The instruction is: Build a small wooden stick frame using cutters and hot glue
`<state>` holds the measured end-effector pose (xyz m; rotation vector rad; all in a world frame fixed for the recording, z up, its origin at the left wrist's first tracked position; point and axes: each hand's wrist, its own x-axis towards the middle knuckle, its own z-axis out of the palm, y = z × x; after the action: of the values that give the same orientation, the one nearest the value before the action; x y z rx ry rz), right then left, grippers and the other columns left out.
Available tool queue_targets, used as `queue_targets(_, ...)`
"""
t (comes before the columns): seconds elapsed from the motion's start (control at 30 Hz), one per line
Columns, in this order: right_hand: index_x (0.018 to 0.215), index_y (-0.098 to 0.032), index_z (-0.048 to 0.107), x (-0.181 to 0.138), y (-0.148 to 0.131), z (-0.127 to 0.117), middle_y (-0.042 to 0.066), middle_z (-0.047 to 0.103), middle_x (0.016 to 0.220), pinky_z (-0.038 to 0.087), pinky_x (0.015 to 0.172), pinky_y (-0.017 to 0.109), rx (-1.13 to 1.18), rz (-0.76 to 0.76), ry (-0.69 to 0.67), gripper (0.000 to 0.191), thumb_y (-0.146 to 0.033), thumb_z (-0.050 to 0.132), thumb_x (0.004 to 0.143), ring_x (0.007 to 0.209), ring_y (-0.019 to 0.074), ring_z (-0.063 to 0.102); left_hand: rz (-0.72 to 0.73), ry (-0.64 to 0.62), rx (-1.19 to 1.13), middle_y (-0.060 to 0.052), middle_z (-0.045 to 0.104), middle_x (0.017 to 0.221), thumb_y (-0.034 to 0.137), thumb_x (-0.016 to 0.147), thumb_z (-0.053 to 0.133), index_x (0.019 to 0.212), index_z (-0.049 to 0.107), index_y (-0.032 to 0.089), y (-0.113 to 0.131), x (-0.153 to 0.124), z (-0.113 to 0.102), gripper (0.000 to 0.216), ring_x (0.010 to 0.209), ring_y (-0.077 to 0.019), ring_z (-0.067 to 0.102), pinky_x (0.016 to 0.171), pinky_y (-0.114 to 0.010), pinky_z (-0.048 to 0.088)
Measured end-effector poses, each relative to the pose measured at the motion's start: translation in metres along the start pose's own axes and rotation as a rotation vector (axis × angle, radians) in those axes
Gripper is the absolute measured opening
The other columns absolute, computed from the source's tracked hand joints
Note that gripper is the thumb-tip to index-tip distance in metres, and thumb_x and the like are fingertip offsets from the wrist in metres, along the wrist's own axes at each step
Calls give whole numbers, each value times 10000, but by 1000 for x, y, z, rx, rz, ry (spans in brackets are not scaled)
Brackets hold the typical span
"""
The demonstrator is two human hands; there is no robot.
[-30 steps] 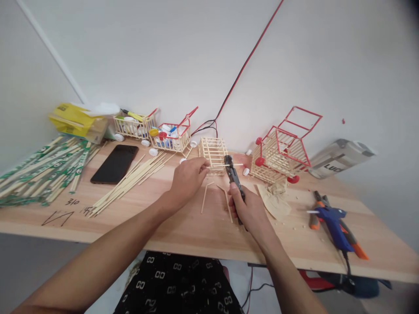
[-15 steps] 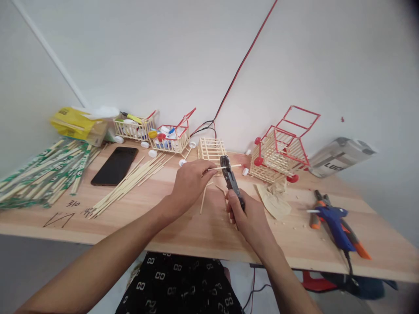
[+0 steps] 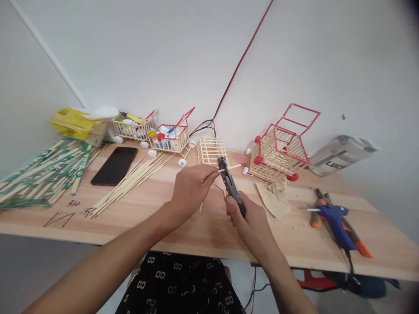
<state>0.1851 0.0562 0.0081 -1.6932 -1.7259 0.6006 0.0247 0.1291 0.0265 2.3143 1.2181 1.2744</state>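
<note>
Between its thumb and fingers, my left hand (image 3: 193,185) pinches a short bamboo stick (image 3: 234,167). My right hand (image 3: 250,218) is wrapped round the handles of dark grey pliers (image 3: 231,186), whose jaws lie across that stick. Just behind the hands stands a small stick-built crate (image 3: 212,150). Loose cut pieces of stick lie on the table below my fingers, partly hidden by them. A crumpled tan paper piece (image 3: 274,200) is to the right of the pliers.
A bundle of bamboo sticks (image 3: 126,185), a phone (image 3: 114,165) and packaged chopsticks (image 3: 49,172) lie left. Small carts (image 3: 175,141) line the wall; a larger red-trimmed cart (image 3: 278,152) stands right. A blue glue gun (image 3: 337,224) rests over orange-handled pliers (image 3: 316,218) near the right end.
Both hands have shifted slightly down, and the pliers have tipped a little more. The stick now slants upward to the right in the jaws.
</note>
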Motion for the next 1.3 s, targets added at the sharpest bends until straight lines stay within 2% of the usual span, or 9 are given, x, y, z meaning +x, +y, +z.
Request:
queue_targets(0.2, 757, -201, 494, 0, 2, 1, -18, 522, 584, 324, 538, 250, -13, 7, 6, 429, -578, 359, 910, 539, 142, 495, 43, 7, 76, -31, 738, 856, 204, 896, 543, 865, 719, 170, -2, -3, 3, 182, 772, -173, 666, 678, -276, 463)
queue_targets(0.47, 765, -200, 522, -10, 15, -2, -7, 574, 631, 341, 577, 255, -45, 25, -14, 438, -575, 350, 914, 592, 158, 529, 86, -25, 121, -12, 730, 905, 222, 910, 529, 919, 686, 193, -1, -14, 17, 160, 838, -169, 665, 730, -272, 480)
queue_targets(0.63, 790, -198, 547, -22, 30, -14, -13, 553, 587, 347, 578, 265, -68, 84, -48, 467, -593, 330, 911, 569, 166, 528, 93, -127, 145, -10, 726, 859, 257, 927, 503, 906, 679, 194, 9, -18, 28, 188, 790, -173, 667, 689, -275, 482)
queue_targets(0.8, 730, -200, 536, -28, 41, -28, -8, 539, 557, 343, 582, 276, -138, 144, -38, 518, -630, 303, 902, 567, 175, 526, 59, -244, 175, -23, 725, 857, 316, 935, 485, 892, 673, 189, 16, -17, 36, 231, 796, -193, 669, 691, -297, 484)
queue_targets(0.97, 668, -206, 496, -30, 47, -37, 11, 562, 572, 354, 604, 282, -192, 151, -52, 536, -628, 272, 912, 592, 187, 543, 34, -348, 222, -43, 716, 861, 298, 945, 456, 866, 654, 173, 24, -16, 39, 248, 799, -203, 657, 676, -296, 469)
queue_targets(1.13, 648, -211, 492, -33, 50, -41, 28, 570, 574, 345, 578, 287, -246, 143, -54, 538, -631, 277, 908, 580, 200, 530, 33, -422, 265, -64, 704, 847, 293, 951, 430, 837, 635, 158, 31, -17, 40, 271, 800, -215, 645, 670, -304, 459)
queue_targets(1.3, 590, -207, 479, -34, 53, -46, 33, 574, 552, 355, 572, 288, -229, 139, -114, 562, -614, 271, 917, 570, 197, 535, 57, -461, 301, -70, 699, 817, 286, 945, 425, 828, 631, 158, 33, -20, 43, 270, 782, -225, 647, 643, -307, 453)
